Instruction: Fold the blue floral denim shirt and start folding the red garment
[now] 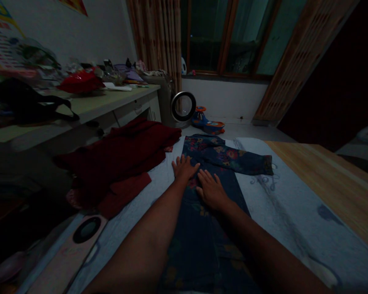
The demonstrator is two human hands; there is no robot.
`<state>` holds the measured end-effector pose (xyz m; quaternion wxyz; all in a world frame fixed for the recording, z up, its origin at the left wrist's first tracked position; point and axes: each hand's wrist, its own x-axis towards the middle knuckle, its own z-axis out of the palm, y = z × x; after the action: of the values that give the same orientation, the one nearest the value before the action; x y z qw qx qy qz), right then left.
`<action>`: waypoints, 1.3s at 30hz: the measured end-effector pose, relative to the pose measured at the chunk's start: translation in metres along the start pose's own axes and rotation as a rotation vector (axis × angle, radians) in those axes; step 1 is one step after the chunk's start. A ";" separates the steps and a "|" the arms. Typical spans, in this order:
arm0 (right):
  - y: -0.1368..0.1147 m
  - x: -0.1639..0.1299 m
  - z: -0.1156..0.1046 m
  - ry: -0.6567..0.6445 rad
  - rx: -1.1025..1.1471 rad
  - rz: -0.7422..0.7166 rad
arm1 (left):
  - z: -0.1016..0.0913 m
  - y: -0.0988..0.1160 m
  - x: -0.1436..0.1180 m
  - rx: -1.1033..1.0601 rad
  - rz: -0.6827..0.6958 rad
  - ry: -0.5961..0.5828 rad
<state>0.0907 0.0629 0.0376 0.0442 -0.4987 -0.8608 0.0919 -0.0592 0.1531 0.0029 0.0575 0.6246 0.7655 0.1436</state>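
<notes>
we see a wide bed covered by a pale grey printed sheet (294, 204), with a bare wooden strip along its right side. a long light-topped desk (110, 102) crowded with clutter stands well off to the left. a heap of dark red cloth (119, 159) lies on the sheet's left part. beside it, dark blue floral denim trousers (208, 228) lie flat down the middle, one leg folded across to the right. our left hand (184, 168) and right hand (212, 190) rest open, palms flat on the trousers, gripping nothing. we judge this a smoothing step in folding; next calls for taking an edge to fold over.
</notes>
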 end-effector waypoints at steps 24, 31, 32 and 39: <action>-0.011 -0.098 0.011 -0.041 0.100 -0.062 | -0.030 -0.034 -0.121 0.060 0.427 -0.002; -0.025 -0.061 -0.013 -0.012 0.125 -0.104 | -0.027 -0.045 -0.159 0.122 0.392 0.016; -0.026 -0.053 -0.014 -0.018 0.105 -0.137 | -0.026 -0.045 -0.159 0.119 0.391 0.016; 0.004 -0.016 0.006 -0.079 -0.020 -0.017 | -0.024 -0.048 -0.155 0.146 0.407 -0.016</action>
<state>0.1011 0.0497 0.0313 0.0061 -0.4876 -0.8670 0.1023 -0.0773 -0.0099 -0.0024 -0.0117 0.7699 0.6315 0.0915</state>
